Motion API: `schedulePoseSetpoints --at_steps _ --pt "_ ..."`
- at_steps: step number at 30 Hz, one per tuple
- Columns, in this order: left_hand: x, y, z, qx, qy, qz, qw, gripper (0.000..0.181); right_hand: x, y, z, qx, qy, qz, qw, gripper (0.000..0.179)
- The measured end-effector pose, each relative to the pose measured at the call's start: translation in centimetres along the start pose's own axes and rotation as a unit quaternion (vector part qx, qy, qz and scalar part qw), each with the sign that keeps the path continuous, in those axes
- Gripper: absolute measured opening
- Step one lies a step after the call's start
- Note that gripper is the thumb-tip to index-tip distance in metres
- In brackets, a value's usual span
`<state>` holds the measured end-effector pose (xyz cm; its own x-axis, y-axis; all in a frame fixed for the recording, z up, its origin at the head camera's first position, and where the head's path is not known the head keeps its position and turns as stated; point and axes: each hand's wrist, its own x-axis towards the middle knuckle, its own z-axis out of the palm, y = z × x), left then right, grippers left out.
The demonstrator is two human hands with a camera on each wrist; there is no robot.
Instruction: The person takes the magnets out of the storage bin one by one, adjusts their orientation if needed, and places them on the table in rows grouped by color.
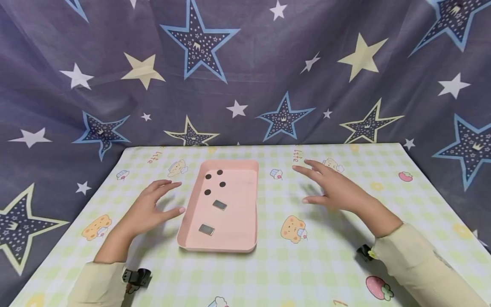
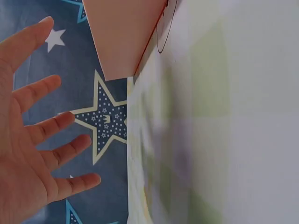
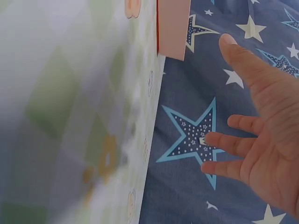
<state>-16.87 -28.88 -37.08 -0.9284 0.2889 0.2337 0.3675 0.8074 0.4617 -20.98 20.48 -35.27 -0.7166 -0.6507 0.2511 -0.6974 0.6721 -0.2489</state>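
Observation:
A pink rectangular tray (image 1: 238,213) lies on the table between the two hands. Inside it, toward the far left, are several small black discs (image 1: 222,184). Nearer the front lie two small grey rectangular pieces, one grey piece (image 1: 220,205) behind the other grey piece (image 1: 206,230). My left hand (image 1: 147,209) hovers just left of the tray, fingers spread and holding nothing. To the tray's right, farther off, my right hand (image 1: 337,187) hangs above the cloth with its fingers apart, also holding nothing. Both wrist views show relaxed, extended fingers and a tray side.
A green-and-white checked cloth (image 1: 307,268) with cartoon prints covers the table. Behind it hangs a dark curtain (image 1: 245,89) patterned with stars. Small black wrist cameras, such as the left camera (image 1: 139,277), sit at the sleeves.

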Motion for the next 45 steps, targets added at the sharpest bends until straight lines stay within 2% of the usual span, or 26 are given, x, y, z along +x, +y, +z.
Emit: schedulePoseSetpoints --at_steps 9,20,25,31,34,41,45 --pt "0.5 0.1 0.4 -0.046 0.020 0.019 0.9985 0.061 1.5 -0.9 0.0 0.017 0.011 -0.030 0.9994 0.085" --pt "0.9 0.0 0.7 -0.136 -0.004 -0.021 0.9905 0.052 3.4 -2.1 0.2 0.037 0.005 -0.071 0.9968 0.082" --pt "1.0 -0.2 0.6 -0.183 -0.024 -0.047 0.9817 0.049 4.2 -2.9 0.2 0.048 0.000 -0.081 0.9955 0.078" --pt "1.4 -0.5 0.8 -0.202 -0.042 -0.080 0.9751 0.048 5.0 -3.7 0.3 0.048 -0.002 -0.088 0.9949 0.073" --pt "1.7 -0.7 0.9 -0.223 -0.051 -0.095 0.9687 0.049 5.6 -4.0 0.5 0.049 -0.003 -0.093 0.9944 0.069" --pt "2.1 -1.4 1.1 -0.261 -0.079 -0.099 0.9571 0.062 6.8 -4.7 1.2 0.047 -0.016 -0.094 0.9943 0.064" --pt "2.5 -2.1 1.5 -0.300 -0.100 -0.102 0.9433 0.062 7.4 -5.1 1.5 0.048 -0.021 -0.095 0.9941 0.063"
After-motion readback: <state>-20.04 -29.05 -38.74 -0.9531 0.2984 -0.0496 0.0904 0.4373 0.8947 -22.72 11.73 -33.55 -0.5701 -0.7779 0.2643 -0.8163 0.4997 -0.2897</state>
